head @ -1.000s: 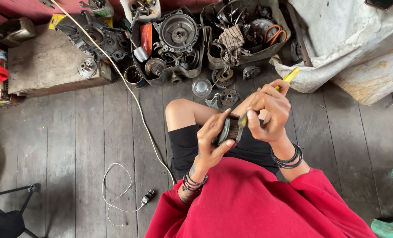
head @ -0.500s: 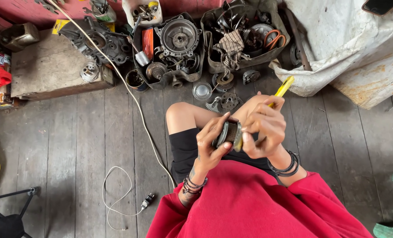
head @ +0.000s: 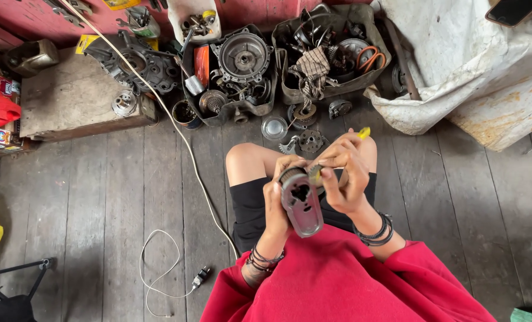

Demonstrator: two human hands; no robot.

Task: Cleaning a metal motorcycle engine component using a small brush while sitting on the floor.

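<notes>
On the left lies a white cable on the grey wood floor. The left hand has its fingers wrapped round a grey metal part, held up over the lap. It looks hard and a bit heavy (maybe oily and slippery too), so the narrow middle seems the best place to grip. The right hand pinches a yellow-handled tool against the part's top.

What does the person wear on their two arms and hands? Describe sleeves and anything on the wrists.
Both hands are bare, without gloves. The left hand has thin dark bangles stacked at its wrist. The right hand has dark bands at its wrist. Loose red sleeves are pushed back up the forearms.
</notes>
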